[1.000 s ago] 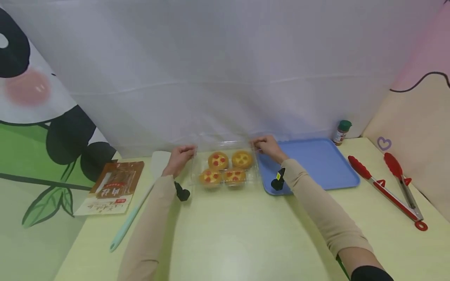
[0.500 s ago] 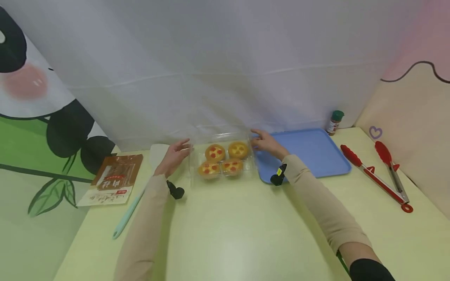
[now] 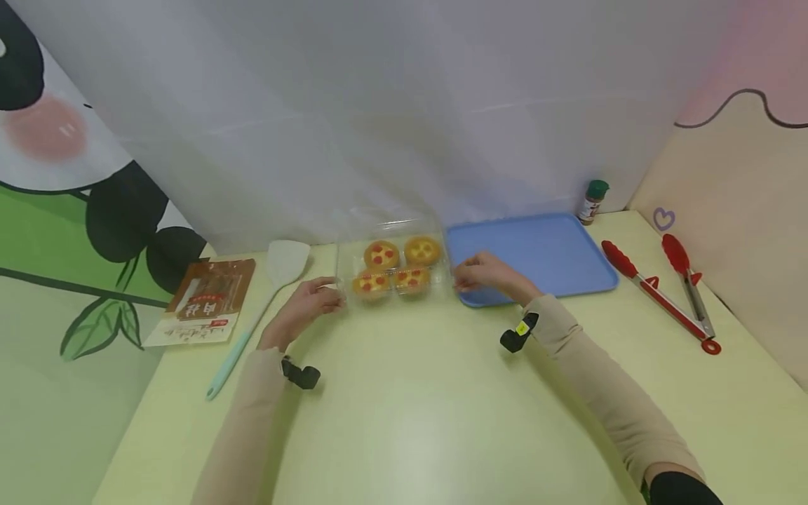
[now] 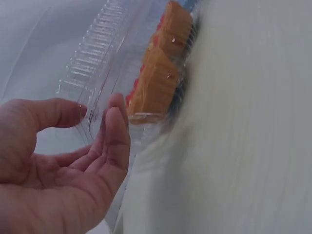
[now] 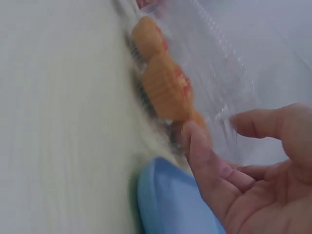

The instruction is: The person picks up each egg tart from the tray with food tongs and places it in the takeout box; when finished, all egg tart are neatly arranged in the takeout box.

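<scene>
A clear plastic clamshell box point(image 3: 343, 270) stands against the back wall; whether its lid is closed cannot be told. Inside are several small round pastries point(image 3: 381, 255) with red and yellow toppings. At the box's left side is my left hand point(image 3: 301, 311), thumb and fingers apart around the plastic edge in the left wrist view; contact is unclear. My right hand point(image 3: 489, 273) hovers by the box's right front corner, above the left edge of a blue tray point(image 3: 530, 252). Its thumb and fingers point(image 5: 200, 151) are parted in the right wrist view, with nothing gripped.
Left of the box lie a spatula point(image 3: 287, 263) with a pale green handle and a brown food packet point(image 3: 205, 301). A green-capped spice jar point(image 3: 593, 200) stands behind the tray. Red-tipped tongs point(image 3: 669, 308) lie spread at the right.
Both hands have come from the box's rear corners toward its front corners, loosening from the plastic on the way. The box stays in place on the table; the head view has shifted slightly.
</scene>
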`<state>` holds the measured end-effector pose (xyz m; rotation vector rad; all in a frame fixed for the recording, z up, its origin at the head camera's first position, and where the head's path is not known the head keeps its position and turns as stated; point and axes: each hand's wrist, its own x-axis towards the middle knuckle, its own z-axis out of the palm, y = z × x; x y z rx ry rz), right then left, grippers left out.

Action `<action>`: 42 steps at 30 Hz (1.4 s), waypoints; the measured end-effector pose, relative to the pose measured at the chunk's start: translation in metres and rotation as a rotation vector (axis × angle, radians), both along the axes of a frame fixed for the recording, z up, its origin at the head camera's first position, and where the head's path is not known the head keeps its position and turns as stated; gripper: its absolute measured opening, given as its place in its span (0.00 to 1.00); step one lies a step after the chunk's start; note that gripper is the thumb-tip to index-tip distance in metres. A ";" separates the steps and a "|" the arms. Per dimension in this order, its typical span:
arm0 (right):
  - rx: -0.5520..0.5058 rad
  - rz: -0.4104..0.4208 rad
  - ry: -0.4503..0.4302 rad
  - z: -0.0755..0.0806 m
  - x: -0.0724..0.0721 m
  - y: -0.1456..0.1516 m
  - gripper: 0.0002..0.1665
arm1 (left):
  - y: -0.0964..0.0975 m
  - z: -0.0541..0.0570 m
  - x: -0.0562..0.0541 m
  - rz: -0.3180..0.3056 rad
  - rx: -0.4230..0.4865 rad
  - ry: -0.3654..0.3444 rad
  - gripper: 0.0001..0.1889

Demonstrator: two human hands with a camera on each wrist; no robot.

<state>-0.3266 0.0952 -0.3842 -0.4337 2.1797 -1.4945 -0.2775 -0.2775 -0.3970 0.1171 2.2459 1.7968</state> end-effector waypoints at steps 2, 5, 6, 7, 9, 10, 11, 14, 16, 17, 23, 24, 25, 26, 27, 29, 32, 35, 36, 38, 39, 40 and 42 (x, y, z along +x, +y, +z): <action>-0.043 -0.005 -0.069 0.000 0.003 -0.001 0.25 | 0.003 0.002 0.004 0.025 0.060 -0.018 0.27; -0.100 -0.046 -0.147 0.001 0.004 -0.005 0.23 | 0.010 0.005 0.006 0.094 0.130 -0.033 0.24; -0.119 -0.062 -0.168 0.001 0.004 -0.007 0.23 | 0.013 0.005 0.006 0.123 0.144 -0.035 0.24; -0.139 -0.079 -0.186 0.000 0.004 -0.008 0.23 | 0.015 0.004 0.005 0.151 0.155 -0.036 0.24; -0.178 -0.114 -0.212 -0.001 0.003 -0.011 0.22 | 0.019 0.002 0.005 0.212 0.192 -0.036 0.23; -0.196 -0.134 -0.223 -0.002 0.003 -0.012 0.22 | 0.020 -0.002 0.003 0.243 0.209 -0.029 0.22; -0.214 -0.148 -0.232 -0.003 0.004 -0.013 0.22 | 0.022 -0.003 0.003 0.270 0.229 -0.029 0.22; -0.254 -0.174 -0.244 -0.007 0.004 -0.017 0.22 | 0.025 -0.007 0.002 0.334 0.288 -0.024 0.21; -0.276 -0.183 -0.246 -0.010 0.004 -0.018 0.22 | 0.025 -0.009 0.002 0.361 0.310 -0.021 0.21; -0.279 -0.183 -0.245 -0.011 0.004 -0.019 0.22 | 0.025 -0.009 0.002 0.370 0.318 -0.020 0.21; -0.282 -0.203 -0.236 -0.015 0.006 -0.021 0.21 | 0.026 -0.010 0.007 0.387 0.324 -0.023 0.21; -0.288 -0.207 -0.236 -0.016 0.006 -0.021 0.21 | 0.025 -0.010 0.007 0.383 0.324 -0.023 0.21; -0.291 -0.215 -0.233 -0.017 0.006 -0.022 0.20 | 0.025 -0.010 0.007 0.384 0.323 -0.024 0.21; -0.293 -0.222 -0.229 -0.018 0.006 -0.022 0.20 | 0.025 -0.010 0.007 0.381 0.323 -0.026 0.21; -0.297 -0.229 -0.225 -0.019 0.006 -0.022 0.20 | 0.025 -0.010 0.007 0.381 0.321 -0.028 0.21; -0.310 -0.245 -0.228 -0.021 0.007 -0.023 0.20 | 0.025 -0.011 0.006 0.382 0.317 -0.034 0.21; -0.314 -0.267 -0.231 -0.023 0.008 -0.024 0.20 | 0.025 -0.012 0.006 0.382 0.306 -0.043 0.21; -0.311 -0.280 -0.238 -0.024 0.010 -0.025 0.20 | 0.025 -0.014 0.006 0.381 0.305 -0.048 0.21; -0.308 -0.279 -0.235 -0.025 0.010 -0.025 0.20 | 0.025 -0.014 0.006 0.374 0.308 -0.047 0.22; -0.306 -0.275 -0.230 -0.025 0.011 -0.026 0.20 | 0.024 -0.014 0.007 0.367 0.309 -0.045 0.21; -0.308 -0.271 -0.227 -0.025 0.011 -0.026 0.20 | 0.024 -0.014 0.007 0.362 0.309 -0.045 0.21; -0.307 -0.266 -0.222 -0.025 0.012 -0.025 0.21 | 0.024 -0.014 0.007 0.356 0.309 -0.045 0.22; -0.308 -0.254 -0.214 -0.025 0.012 -0.025 0.21 | 0.023 -0.015 0.006 0.346 0.311 -0.045 0.22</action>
